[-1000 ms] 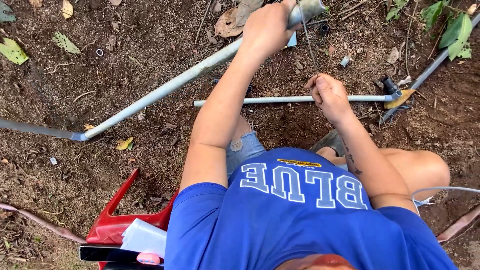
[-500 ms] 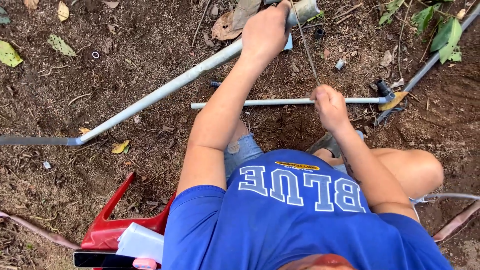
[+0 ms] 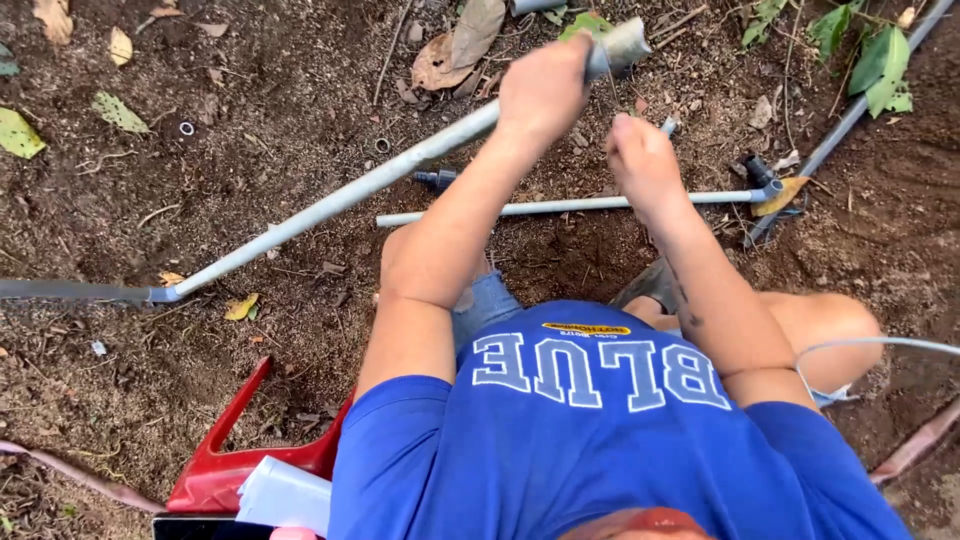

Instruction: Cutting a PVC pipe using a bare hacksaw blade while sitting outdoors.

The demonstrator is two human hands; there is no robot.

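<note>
My left hand grips a long grey pipe close to its open end and holds that end off the dirt. The pipe runs down-left to a darker pipe at the left edge. My right hand is closed in a fist just below the pipe's end. A thin strand runs from the pipe's end down to its fingers. Under my arms a thinner grey pipe lies on the soil, with an elbow fitting at its right end.
I sit on a red stool with a white object beside it. A dark pipe crosses the upper right. Dry and green leaves, small rings and a black fitting lie on the bare soil.
My right hand has lifted off the thin pipe and moved up toward the end of the long pipe. My left hand still holds the long pipe.
</note>
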